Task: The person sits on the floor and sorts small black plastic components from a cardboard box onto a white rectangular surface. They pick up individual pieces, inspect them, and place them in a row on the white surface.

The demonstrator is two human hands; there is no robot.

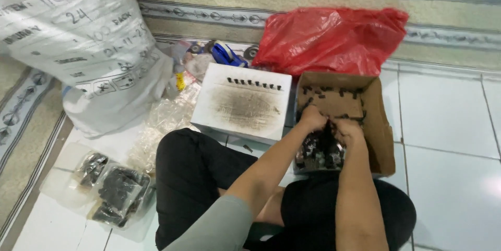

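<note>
A brown cardboard box (383, 125) with open flaps is sitting on the white tiled floor (449, 141), right in front of the person's folded legs in black trousers (193, 178). Lots of small black plastic pieces (318, 154) are lying in a heap inside it, and a few more are scattered along its far end. Both hands are reaching down into the box, close together over the heap. The left hand (312, 118) is curling its fingers down among the pieces, and the right hand (348, 130) is doing the same just beside it; the fingers look pinched around some pieces, but I cannot tell how much each hand is really holding. Just to the left of the box, a white rectangular block (242, 102) with a dusty grey smudge on top is lying flat, and a short row of little black pieces (254, 82) is standing along its far edge. Behind the box, a crumpled red plastic bag (334, 39) is resting against the patterned carpet (261, 0). A blue tape dispenser (228, 53) is lying behind the white block. Far to the left, a big white woven sack (78, 37) is leaning, and clear plastic bags of dark pieces (117, 191) are lying on the floor near the person's knee.
</note>
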